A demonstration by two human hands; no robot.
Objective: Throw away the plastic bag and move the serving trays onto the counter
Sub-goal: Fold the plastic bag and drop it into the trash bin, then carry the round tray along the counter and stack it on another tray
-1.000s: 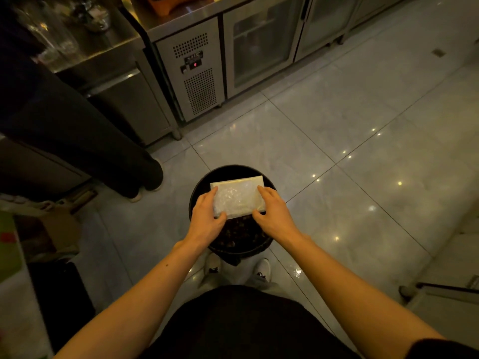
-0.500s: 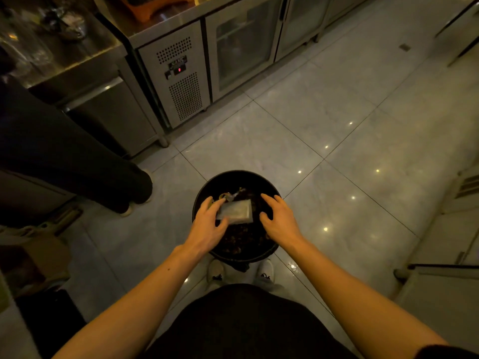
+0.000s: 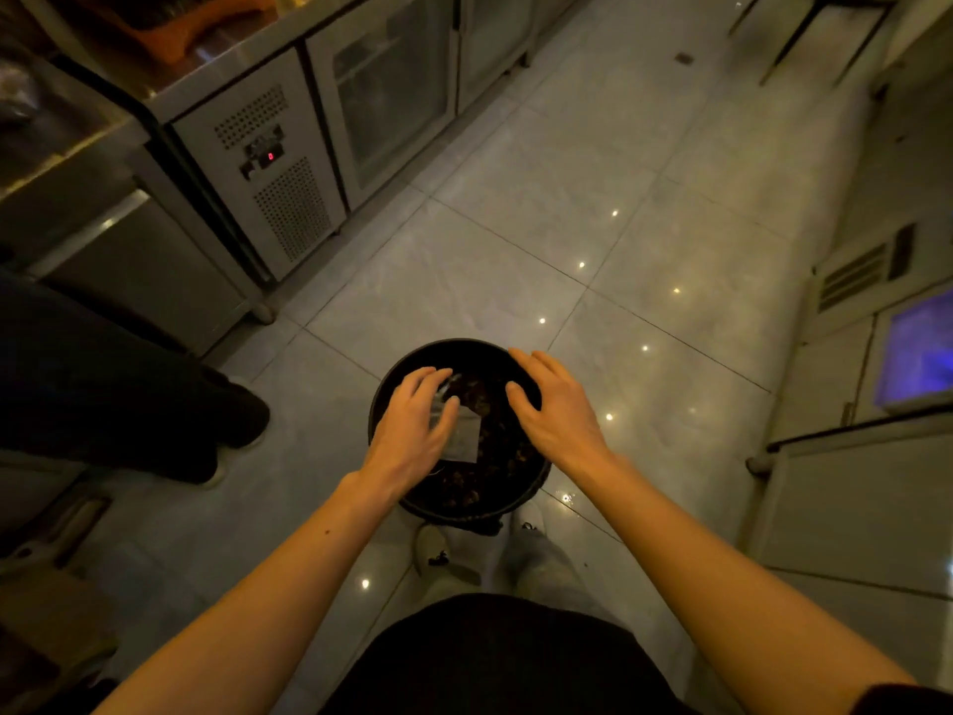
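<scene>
Both hands, left (image 3: 407, 430) and right (image 3: 554, 410), hover spread and empty above the bin (image 3: 526, 482). The bag (image 3: 464, 436) lies inside, just under the left fingers; likely light, limp, slippery, best pinched at an edge.

Two empty hands, left hand (image 3: 412, 430) and right hand (image 3: 554, 410), spread flat over a round black bin (image 3: 536, 472). The bag (image 3: 466, 438) lies inside it. A fridge (image 3: 289, 162) stands at 11 o'clock.
</scene>
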